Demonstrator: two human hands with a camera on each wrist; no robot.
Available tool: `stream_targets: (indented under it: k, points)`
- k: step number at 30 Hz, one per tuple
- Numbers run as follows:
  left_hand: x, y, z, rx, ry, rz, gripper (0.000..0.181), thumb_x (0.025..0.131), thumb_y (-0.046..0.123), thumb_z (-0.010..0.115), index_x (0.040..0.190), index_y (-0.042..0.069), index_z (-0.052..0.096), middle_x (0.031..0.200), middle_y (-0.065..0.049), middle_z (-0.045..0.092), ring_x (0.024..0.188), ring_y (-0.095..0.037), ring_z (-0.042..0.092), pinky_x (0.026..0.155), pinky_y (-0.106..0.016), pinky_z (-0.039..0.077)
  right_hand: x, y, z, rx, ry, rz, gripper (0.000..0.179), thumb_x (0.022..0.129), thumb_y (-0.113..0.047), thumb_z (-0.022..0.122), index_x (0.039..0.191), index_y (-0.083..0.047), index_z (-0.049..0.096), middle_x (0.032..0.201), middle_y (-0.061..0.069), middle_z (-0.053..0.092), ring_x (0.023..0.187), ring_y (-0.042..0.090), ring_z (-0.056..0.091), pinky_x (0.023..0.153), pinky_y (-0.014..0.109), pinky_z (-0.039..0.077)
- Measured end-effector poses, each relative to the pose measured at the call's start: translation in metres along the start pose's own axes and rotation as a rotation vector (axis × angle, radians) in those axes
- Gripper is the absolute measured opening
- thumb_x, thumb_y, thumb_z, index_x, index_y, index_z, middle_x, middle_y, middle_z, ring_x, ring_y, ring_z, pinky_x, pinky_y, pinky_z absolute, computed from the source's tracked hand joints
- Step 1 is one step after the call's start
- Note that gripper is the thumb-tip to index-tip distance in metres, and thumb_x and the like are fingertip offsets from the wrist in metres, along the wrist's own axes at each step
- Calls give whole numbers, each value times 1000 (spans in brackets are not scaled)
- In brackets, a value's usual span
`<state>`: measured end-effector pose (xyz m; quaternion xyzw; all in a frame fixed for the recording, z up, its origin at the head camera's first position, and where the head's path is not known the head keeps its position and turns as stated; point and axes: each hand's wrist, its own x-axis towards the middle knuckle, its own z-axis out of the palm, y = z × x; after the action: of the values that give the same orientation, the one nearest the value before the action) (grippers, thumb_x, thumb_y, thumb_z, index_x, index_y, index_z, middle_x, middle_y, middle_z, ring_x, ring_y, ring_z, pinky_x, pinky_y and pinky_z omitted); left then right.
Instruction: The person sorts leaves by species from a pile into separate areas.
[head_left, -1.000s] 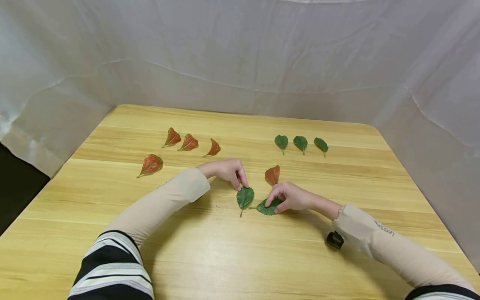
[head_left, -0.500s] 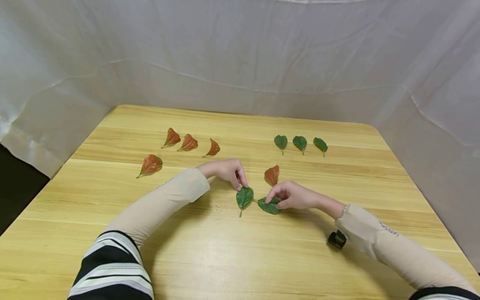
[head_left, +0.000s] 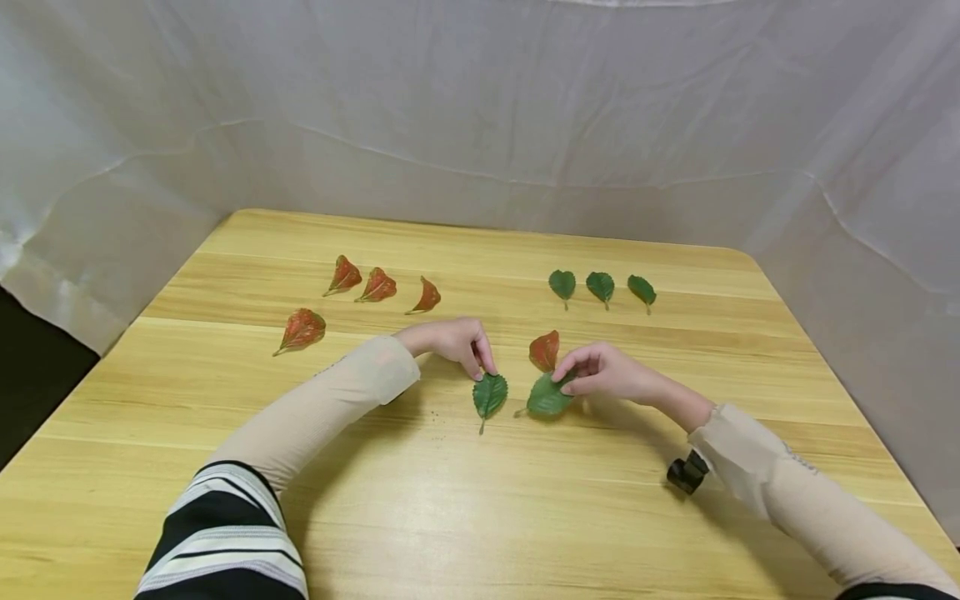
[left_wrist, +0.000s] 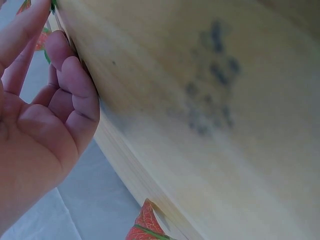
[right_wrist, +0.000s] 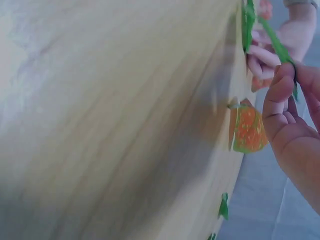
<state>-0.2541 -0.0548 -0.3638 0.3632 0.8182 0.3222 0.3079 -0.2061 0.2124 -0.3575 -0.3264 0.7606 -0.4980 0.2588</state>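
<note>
In the head view, my left hand (head_left: 459, 342) rests its thumb and index fingertips at the top edge of a green leaf (head_left: 491, 396) lying on the table, stem toward me. The left wrist view shows its other fingers curled, with the leaf almost out of frame. My right hand (head_left: 606, 373) pinches a second green leaf (head_left: 547, 396) between thumb and index finger, its paler face showing. In the right wrist view, this leaf (right_wrist: 275, 40) is held off the tabletop. A red leaf (head_left: 545, 350) lies just beyond the right fingers.
On the wooden table (head_left: 465, 517), three green leaves (head_left: 601, 286) lie in a row at the back right. Several red leaves (head_left: 377, 286) lie at the back left, one of them (head_left: 303, 329) nearer me. A pale curtain (head_left: 480, 108) stands behind the table.
My right hand has lifted its green leaf from the table and moved it slightly right and away from me, tilting its paler face into view. The left hand and its leaf stay put.
</note>
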Motion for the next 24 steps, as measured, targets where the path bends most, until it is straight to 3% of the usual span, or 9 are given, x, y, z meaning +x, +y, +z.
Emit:
stream_targets:
  k: [5, 7, 15, 24]
  points:
    - [0, 0, 0, -1, 6, 7, 16, 73, -6, 69, 89, -4, 70, 84, -8, 68, 61, -4, 48, 57, -17, 41, -4, 3, -9, 61, 5, -33, 17, 80, -4, 64, 97, 0, 64, 94, 4, 63, 77, 10, 58, 65, 23, 48]
    - [0, 0, 0, 4, 6, 10, 16, 73, -6, 69, 89, -4, 70, 84, -8, 68, 62, -4, 49, 58, -17, 42, -7, 3, -12, 71, 24, -11, 19, 79, -5, 66, 97, -1, 64, 94, 3, 63, 77, 10, 58, 65, 23, 48]
    - [0, 0, 0, 6, 6, 14, 15, 73, -5, 69, 88, -3, 70, 84, -8, 68, 64, -4, 51, 60, -18, 43, -12, 5, -23, 56, 137, 94, 21, 78, 5, 63, 95, 15, 56, 82, 6, 61, 65, 13, 54, 57, 26, 47]
    - [0, 0, -1, -4, 1, 14, 15, 74, -5, 68, 88, -4, 70, 83, -8, 68, 62, -4, 51, 59, -18, 43, -16, 10, -41, 92, 250, 162, 20, 75, 1, 68, 92, 8, 59, 80, 8, 61, 65, 14, 56, 61, 30, 50]
